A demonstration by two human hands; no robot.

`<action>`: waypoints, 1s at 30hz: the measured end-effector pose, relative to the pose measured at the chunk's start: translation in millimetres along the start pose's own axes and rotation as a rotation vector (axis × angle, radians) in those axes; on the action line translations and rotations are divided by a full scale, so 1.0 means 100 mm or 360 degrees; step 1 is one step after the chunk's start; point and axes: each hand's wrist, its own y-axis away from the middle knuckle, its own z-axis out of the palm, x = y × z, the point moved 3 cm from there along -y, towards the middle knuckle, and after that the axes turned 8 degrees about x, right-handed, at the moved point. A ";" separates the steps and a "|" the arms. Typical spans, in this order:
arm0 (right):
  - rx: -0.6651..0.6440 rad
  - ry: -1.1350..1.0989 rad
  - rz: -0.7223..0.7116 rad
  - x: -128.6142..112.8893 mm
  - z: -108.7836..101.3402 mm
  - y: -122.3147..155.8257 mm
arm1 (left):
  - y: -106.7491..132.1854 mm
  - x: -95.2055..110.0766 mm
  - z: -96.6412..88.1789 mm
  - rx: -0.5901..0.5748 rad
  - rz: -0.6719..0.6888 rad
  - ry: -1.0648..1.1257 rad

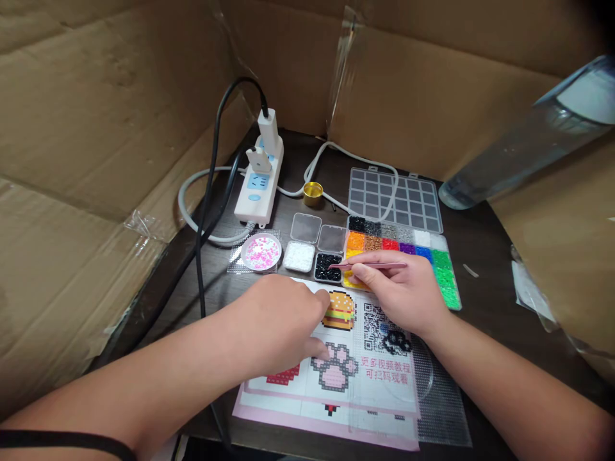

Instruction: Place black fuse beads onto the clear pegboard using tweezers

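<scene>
My right hand is closed around pink tweezers. Their bent tip reaches into a small square box of black beads. Whether a bead sits between the tips is too small to tell. Over the printed pattern sheet, my left hand rests with thumb and forefinger apart and nothing visible in it; its other fingers are partly hidden. The sheet shows a burger and a pink paw. A clear pegboard overlaps its right side, with a cluster of black beads on it.
A white bead box and a dish of pink and white beads stand left. Behind are a multicolour bead case, its clear lid, a gold cup and a power strip. A bottle leans right; cardboard walls surround the table.
</scene>
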 end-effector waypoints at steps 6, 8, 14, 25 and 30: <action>0.0003 0.0023 0.0016 0.00 -0.01 0.01 | 0.00 -0.01 0.00 0.0009 0.0004 0.0017; -0.0019 0.0060 -0.0003 -0.01 -0.02 0.01 | -0.01 0.00 0.00 0.0016 0.0007 0.0019; -0.0022 0.0068 -0.0029 -0.01 -0.02 0.00 | -0.01 0.01 -0.01 0.0078 -0.0008 0.0062; -0.0003 0.0005 0.0025 0.00 -0.01 0.00 | 0.00 0.00 0.00 0.0056 0.0006 -0.0006; -0.0017 0.0030 0.0028 0.00 -0.01 0.00 | 0.00 -0.01 0.01 0.0128 -0.0003 0.0034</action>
